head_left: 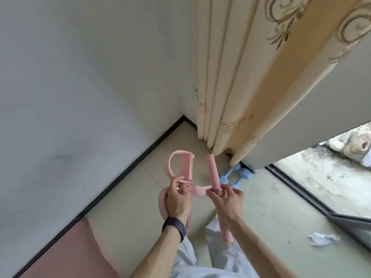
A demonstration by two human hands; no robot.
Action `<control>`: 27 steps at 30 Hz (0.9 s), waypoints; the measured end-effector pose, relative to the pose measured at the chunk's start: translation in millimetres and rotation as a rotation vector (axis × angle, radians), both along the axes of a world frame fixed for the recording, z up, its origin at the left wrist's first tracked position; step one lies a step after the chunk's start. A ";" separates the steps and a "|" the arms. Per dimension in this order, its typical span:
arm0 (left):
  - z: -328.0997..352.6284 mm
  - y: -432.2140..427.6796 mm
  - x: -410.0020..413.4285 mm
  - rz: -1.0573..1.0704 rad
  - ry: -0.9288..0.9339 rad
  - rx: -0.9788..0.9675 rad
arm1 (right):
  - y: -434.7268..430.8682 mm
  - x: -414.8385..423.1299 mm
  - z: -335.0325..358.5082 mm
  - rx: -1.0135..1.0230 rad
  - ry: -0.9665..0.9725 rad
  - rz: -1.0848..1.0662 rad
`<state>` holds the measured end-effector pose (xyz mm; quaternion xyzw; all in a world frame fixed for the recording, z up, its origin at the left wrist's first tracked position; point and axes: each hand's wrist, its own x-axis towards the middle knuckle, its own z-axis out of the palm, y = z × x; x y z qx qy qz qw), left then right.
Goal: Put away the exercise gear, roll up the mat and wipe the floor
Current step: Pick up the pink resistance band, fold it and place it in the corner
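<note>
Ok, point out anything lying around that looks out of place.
What looks like crumpled white paper lies loose on the floor by the sliding door track, like litter. Blue dumbbells sit half under the curtain hem.

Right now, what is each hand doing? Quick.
Left hand: grips the pink pedal puller at its foot-pedal end.
Right hand: pinches the same puller at the middle of its foam handle.
</note>
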<state>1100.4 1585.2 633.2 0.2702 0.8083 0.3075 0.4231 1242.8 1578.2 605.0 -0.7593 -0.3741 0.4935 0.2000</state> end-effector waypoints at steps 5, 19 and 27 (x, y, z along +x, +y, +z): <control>-13.4 39.8 25.2 0.116 -0.153 -0.007 | 38.1 0.5 -16.0 -0.059 0.063 -0.003; -19.8 111.7 -10.0 -0.023 -0.812 -0.270 | 97.4 -40.5 -68.4 -0.036 -0.169 0.079; -85.9 135.3 -94.7 -0.080 -0.197 -0.429 | 111.2 -47.9 -109.2 0.002 -0.252 0.416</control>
